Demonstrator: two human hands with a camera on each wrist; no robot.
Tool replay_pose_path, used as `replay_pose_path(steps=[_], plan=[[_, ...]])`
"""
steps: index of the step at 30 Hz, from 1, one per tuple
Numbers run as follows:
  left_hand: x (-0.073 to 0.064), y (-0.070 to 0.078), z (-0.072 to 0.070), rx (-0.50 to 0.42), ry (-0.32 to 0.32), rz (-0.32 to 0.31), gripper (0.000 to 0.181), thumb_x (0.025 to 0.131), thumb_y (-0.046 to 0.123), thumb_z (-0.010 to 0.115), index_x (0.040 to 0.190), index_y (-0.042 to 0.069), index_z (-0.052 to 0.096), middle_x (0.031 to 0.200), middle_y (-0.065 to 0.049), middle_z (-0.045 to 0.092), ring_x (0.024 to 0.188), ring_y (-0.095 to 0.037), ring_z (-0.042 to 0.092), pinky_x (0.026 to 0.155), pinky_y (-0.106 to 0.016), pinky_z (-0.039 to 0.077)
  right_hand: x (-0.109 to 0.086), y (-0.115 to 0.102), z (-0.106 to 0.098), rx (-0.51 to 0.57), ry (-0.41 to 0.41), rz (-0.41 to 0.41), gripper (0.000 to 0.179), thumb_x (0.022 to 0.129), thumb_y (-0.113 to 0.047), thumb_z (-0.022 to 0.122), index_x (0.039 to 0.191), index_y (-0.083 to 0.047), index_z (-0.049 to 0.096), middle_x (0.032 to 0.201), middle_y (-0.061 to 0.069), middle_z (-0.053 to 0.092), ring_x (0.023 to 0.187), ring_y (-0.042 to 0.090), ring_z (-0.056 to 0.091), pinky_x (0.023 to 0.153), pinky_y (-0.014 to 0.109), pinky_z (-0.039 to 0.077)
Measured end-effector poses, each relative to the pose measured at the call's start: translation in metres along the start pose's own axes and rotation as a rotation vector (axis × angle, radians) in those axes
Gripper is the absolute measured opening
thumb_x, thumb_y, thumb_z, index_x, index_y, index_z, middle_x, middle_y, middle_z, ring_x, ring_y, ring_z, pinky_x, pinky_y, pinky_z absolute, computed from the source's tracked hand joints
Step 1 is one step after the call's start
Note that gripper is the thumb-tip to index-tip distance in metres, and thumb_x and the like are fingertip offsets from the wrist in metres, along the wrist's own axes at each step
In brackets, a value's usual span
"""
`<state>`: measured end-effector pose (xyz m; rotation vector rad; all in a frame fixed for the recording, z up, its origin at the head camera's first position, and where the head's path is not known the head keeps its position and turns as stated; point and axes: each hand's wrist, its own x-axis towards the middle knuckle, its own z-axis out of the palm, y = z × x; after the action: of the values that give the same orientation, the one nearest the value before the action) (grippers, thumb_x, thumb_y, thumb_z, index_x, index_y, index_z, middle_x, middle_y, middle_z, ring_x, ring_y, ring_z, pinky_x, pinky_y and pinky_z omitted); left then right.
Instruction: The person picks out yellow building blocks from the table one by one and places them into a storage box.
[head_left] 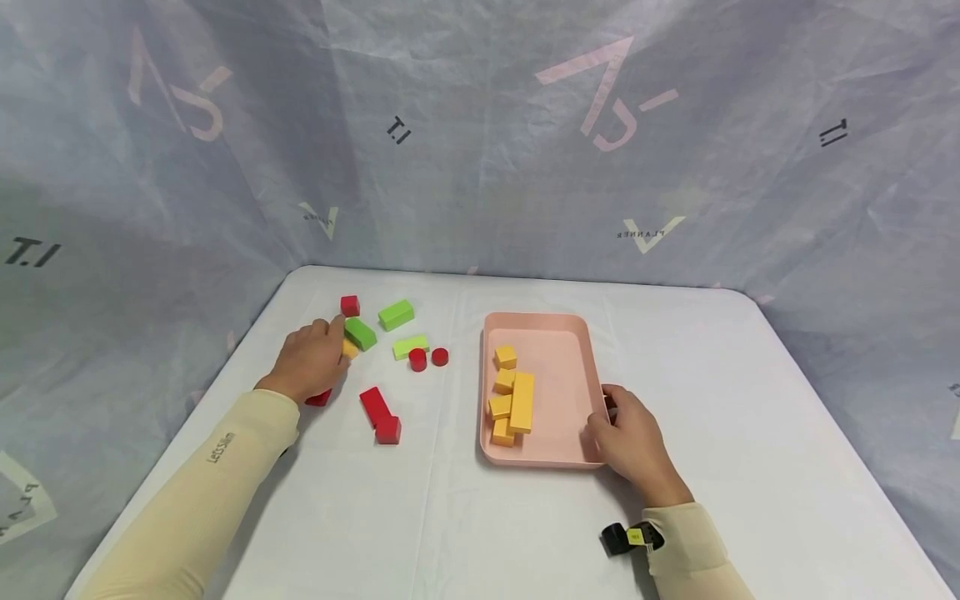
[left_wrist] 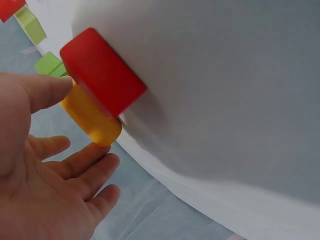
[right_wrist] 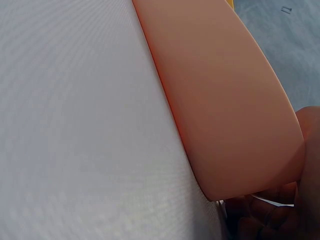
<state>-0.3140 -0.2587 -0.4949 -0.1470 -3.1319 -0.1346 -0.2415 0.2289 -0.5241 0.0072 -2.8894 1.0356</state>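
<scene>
My left hand (head_left: 309, 360) reaches down at the table's left side. In the left wrist view, its thumb and a fingertip meet opposite ends of a yellow block (left_wrist: 95, 117), apparently pinching it. A red block (left_wrist: 105, 72) lies close beside that one. A green block (head_left: 361, 333) is just past the fingertips. My right hand (head_left: 633, 437) grips the right wall of a pink tray (head_left: 536, 320), its thumb at the rim and its other fingers outside, partly hidden. Several yellow blocks (head_left: 522, 402), one of them long, lie along the tray's left side.
Between the left hand and the tray lie light green blocks (head_left: 396, 315), red discs (head_left: 439, 357), a long red block (head_left: 375, 407) and a red cube (head_left: 387, 430). Another red cube (head_left: 350, 306) sits farther back. Grey printed cloth (head_left: 480, 150) rises behind the white table (head_left: 352, 525).
</scene>
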Motion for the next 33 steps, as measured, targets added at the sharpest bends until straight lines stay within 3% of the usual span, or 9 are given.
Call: replay_pose_path(steps=[6,11,18,23,33], plan=[[0.001,-0.002,0.001,0.003,0.012,-0.010,0.074,0.096,0.024,0.068,0.154,-0.007,0.032,0.133,-0.031,0.050,0.114,-0.044,0.058,0.101,-0.063,0.046,0.000,-0.002,-0.001,0.002,-0.003,0.001,0.052,0.096,-0.018,0.053,0.145,-0.001,0.052,0.119,0.014,0.065,0.100,0.026,0.062,0.087,0.042,0.050],[0.002,0.002,0.000,0.005,0.073,0.006,0.069,0.093,0.024,0.071,0.148,-0.004,0.042,0.128,-0.026,0.053,0.108,-0.040,0.059,0.095,-0.059,0.046,0.000,-0.002,-0.002,-0.002,-0.001,-0.002,0.052,0.096,-0.017,0.053,0.145,-0.001,0.052,0.119,0.014,0.065,0.100,0.026,0.063,0.087,0.042,0.051],[0.001,0.019,-0.007,0.007,0.169,0.033,0.067,0.082,0.026,0.080,0.140,0.004,0.055,0.124,-0.018,0.056,0.107,-0.036,0.055,0.092,-0.054,0.044,0.001,0.000,-0.001,0.005,-0.007,-0.008,0.052,0.096,-0.017,0.053,0.145,-0.001,0.053,0.120,0.015,0.066,0.101,0.026,0.063,0.087,0.044,0.051],[-0.001,0.033,-0.009,0.006,0.228,0.101,0.061,0.077,0.028,0.078,0.131,0.008,0.061,0.124,-0.016,0.058,0.106,-0.035,0.055,0.091,-0.051,0.042,0.001,0.002,0.001,-0.001,-0.004,-0.004,0.052,0.096,-0.019,0.052,0.145,-0.001,0.052,0.119,0.014,0.066,0.101,0.027,0.063,0.088,0.044,0.051],[-0.006,0.064,-0.023,0.028,0.260,0.184,0.062,0.074,0.030,0.080,0.128,0.010,0.057,0.124,-0.014,0.059,0.110,-0.031,0.053,0.091,-0.047,0.042,0.001,0.002,0.000,-0.002,-0.005,-0.008,0.053,0.095,-0.019,0.052,0.145,-0.001,0.052,0.120,0.015,0.065,0.102,0.028,0.063,0.088,0.044,0.051]])
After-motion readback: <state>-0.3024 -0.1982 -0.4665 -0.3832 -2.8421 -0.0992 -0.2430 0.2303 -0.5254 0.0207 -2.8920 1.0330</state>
